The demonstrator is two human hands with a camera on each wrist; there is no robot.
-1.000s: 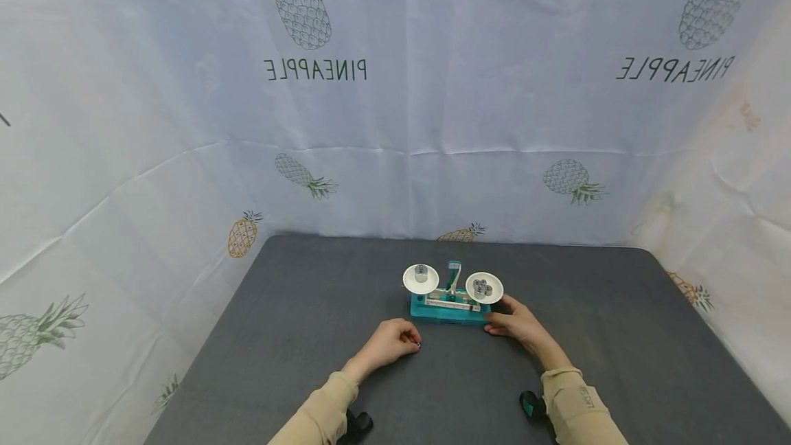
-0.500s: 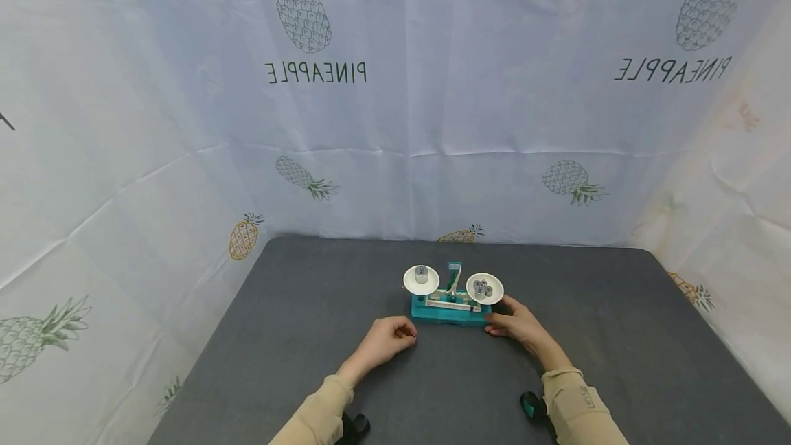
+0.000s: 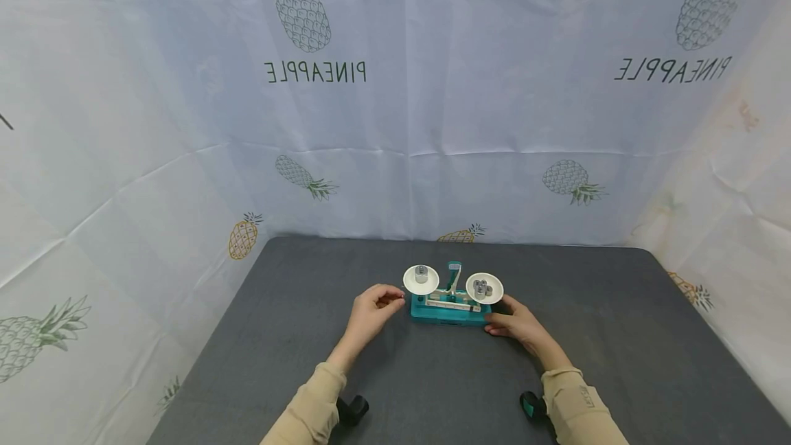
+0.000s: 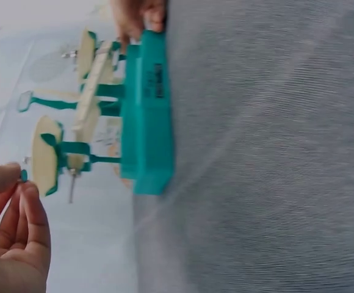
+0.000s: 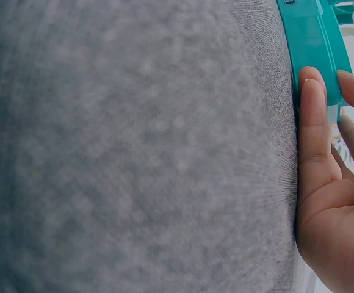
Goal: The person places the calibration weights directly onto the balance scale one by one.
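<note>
A teal balance scale [image 3: 450, 314] with two white pans stands on the dark table. One metal weight [image 3: 421, 271] sits in the left pan [image 3: 413, 286]; several smaller ones [image 3: 482, 288] are grouped in the right pan [image 3: 496, 294]. Just left of the left pan, my left hand [image 3: 369, 312] pinches a tiny weight [image 4: 24, 175] between thumb and fingertip, mostly covered by them. My right hand [image 3: 522, 326] holds the right end of the scale's base [image 5: 314, 43], its fingers on either side in the right wrist view.
A dark grey table [image 3: 296, 307] carries the scale. Behind and at the sides hangs a pale curtain [image 3: 482, 108] printed with pineapples. Black wrist straps [image 3: 352, 409] show below both sleeves.
My left hand first drew slightly left with the small weight, then rose from in front of the scale to beside the left pan. The right hand stays at the base.
</note>
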